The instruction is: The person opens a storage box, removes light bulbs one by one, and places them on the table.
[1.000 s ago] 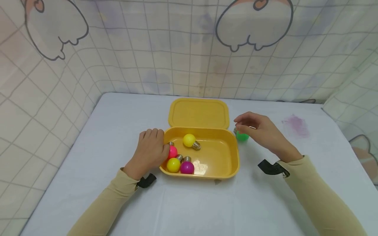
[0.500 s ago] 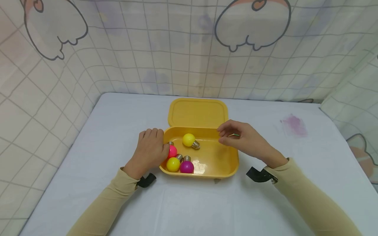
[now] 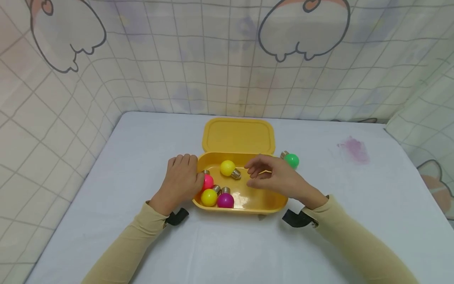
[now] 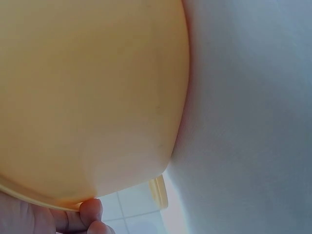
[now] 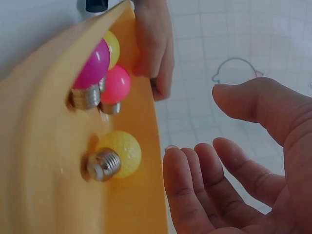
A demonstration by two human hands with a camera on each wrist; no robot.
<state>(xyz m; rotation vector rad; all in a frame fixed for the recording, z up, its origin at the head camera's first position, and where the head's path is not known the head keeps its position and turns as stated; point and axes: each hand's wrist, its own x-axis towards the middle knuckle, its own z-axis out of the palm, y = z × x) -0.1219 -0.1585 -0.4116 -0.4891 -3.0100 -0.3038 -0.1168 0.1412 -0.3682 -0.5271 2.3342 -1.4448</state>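
Observation:
A yellow plastic box [image 3: 244,210] lies open on the table, its lid [image 3: 238,136] behind it. My left hand [image 3: 179,181] grips the box's left rim, and its fingertips [image 4: 90,210] show at the rim in the left wrist view. Over the box's right half hovers my right hand [image 3: 274,177], fingers loosely bent and nothing between them. Inside the box are a yellow bulb [image 3: 227,168], a pink bulb [image 3: 207,182], a second yellow bulb [image 3: 209,198] and a purple bulb [image 3: 225,200], all with silver screw bases. A green bulb [image 3: 292,160] lies outside, right of the box.
The white-covered table [image 3: 149,130] carries a pinkish stain [image 3: 354,150] at the right. Behind it hangs a checked cloth [image 3: 220,79], with more cloth at both sides. Black straps [image 3: 177,216] are at both wrists.
My right hand has moved left and toward me, from above the green bulb to over the box. The green bulb stays on the table, now uncovered. My left hand keeps its hold.

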